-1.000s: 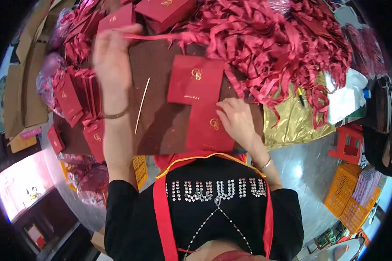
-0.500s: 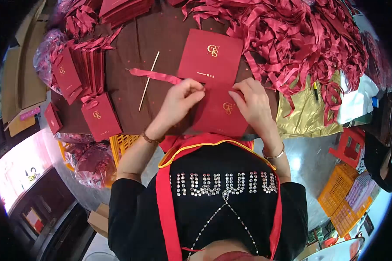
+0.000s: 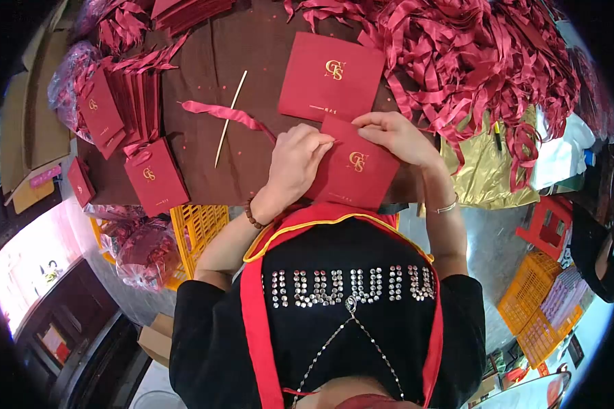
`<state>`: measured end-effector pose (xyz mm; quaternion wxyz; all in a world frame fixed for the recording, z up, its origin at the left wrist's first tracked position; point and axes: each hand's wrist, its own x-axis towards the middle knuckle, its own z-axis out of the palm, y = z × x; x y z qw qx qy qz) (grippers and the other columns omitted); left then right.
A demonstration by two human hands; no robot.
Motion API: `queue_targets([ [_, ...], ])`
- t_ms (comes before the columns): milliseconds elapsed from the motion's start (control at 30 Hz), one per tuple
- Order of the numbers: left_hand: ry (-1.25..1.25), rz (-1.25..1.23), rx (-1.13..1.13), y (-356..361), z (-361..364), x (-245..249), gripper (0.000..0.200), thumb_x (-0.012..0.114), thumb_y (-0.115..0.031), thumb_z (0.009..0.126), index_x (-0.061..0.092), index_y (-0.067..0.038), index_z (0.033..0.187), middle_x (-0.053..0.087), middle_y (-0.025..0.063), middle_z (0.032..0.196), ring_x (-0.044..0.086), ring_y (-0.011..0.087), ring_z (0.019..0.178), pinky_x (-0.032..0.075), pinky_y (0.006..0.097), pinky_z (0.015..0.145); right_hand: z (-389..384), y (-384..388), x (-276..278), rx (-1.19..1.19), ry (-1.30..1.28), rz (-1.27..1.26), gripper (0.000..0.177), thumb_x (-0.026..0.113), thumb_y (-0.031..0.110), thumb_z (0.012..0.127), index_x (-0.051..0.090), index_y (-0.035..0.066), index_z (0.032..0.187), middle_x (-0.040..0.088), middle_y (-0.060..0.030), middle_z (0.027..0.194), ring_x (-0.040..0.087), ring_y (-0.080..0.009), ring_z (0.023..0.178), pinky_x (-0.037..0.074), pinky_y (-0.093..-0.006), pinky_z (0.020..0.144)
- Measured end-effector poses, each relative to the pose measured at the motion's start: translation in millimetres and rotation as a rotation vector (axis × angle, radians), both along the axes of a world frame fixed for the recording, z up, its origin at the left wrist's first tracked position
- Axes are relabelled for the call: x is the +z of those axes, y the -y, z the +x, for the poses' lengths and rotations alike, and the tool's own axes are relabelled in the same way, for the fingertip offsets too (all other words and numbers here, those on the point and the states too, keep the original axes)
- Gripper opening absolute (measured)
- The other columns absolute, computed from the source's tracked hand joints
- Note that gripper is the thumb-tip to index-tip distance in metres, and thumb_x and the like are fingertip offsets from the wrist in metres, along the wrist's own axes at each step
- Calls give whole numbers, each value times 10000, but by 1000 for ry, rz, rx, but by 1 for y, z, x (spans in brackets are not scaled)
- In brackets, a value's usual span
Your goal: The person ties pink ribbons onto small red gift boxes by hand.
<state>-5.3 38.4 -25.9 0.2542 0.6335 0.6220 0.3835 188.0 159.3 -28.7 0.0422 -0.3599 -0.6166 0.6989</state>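
A small dark-red paper bag (image 3: 365,178) with a gold logo lies tilted at the table edge in front of my body. My left hand (image 3: 295,160) is closed in a pinch at the bag's upper left edge. A red ribbon (image 3: 230,114) runs from the left into this hand; its other end lies free on the table. At the bag's top right edge, my right hand (image 3: 401,140) grips the paper between thumb and fingers. Just beyond both hands lies another red bag (image 3: 329,82) with the same logo. A thin pale stick (image 3: 225,133) lies under the ribbon.
A large heap of red ribbons (image 3: 457,68) covers the table's right side, beside gold wrapping (image 3: 488,180). At left stand several red bags (image 3: 140,102) and a ribboned bag (image 3: 158,180). Yellow crates (image 3: 201,228) sit below the table.
The bag at my hands has turned and tilted. My left hand has moved right, drawing the ribbon's free end slightly left and up; my right hand has shifted to the bag's top edge.
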Motion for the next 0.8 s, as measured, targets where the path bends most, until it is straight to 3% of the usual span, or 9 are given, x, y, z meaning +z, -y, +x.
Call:
queue_targets([
  [67, -289, 154, 5, -3, 1, 3, 67, 658, -124, 792, 641, -103, 852, 555, 22, 779, 530, 198, 749, 351, 344, 691, 0, 0, -3, -14, -18, 9, 281, 570, 133, 875, 598, -43, 1091, 652, -65, 935, 571, -105, 865, 452, -246, 779],
  [167, -385, 169, 13, -6, 4, 5, 57, 660, -135, 788, 638, -119, 839, 543, 7, 768, 520, 186, 760, 330, 341, 707, 2, 1, -6, -20, -43, -22, 282, 561, 117, 877, 592, -45, 1106, 648, -70, 946, 566, -100, 872, 449, -242, 784],
  [467, -437, 144, 2, -10, 8, 13, 73, 659, -122, 781, 619, -110, 841, 539, 31, 765, 535, 210, 747, 346, 343, 670, 2, 8, 5, -48, -53, -42, 324, 582, 140, 862, 580, -38, 1133, 650, -96, 1018, 586, -134, 942, 461, -270, 839],
  [633, -437, 149, -17, -15, 12, 16, 67, 649, -108, 782, 600, -94, 826, 522, 41, 752, 522, 224, 729, 349, 351, 647, 0, 7, 11, 16, -16, 110, 377, 616, 157, 832, 565, -40, 1149, 642, -162, 1065, 609, -201, 992, 468, -297, 870],
  [667, -435, 140, -21, -15, 12, 17, 65, 644, -103, 783, 595, -89, 824, 520, 44, 754, 521, 227, 730, 350, 353, 641, -1, 7, 11, 16, -17, 110, 377, 616, 157, 832, 565, -40, 1149, 642, -162, 1065, 609, -201, 992, 468, -297, 870],
  [733, -444, 139, -24, -17, 13, 19, 64, 642, -103, 783, 591, -85, 818, 516, 46, 752, 519, 230, 728, 351, 355, 636, -1, 7, 11, 12, -15, 48, 329, 614, 79, 852, 564, -14, 1164, 615, -41, 1039, 535, -79, 976, 439, -224, 851],
  [800, -454, 139, -27, -18, 13, 21, 65, 640, -102, 782, 586, -82, 812, 511, 48, 750, 517, 234, 726, 352, 357, 632, 0, 8, 8, 4, -31, 21, 334, 613, 80, 852, 560, -16, 1168, 615, -47, 1051, 536, -85, 990, 438, -227, 858],
])
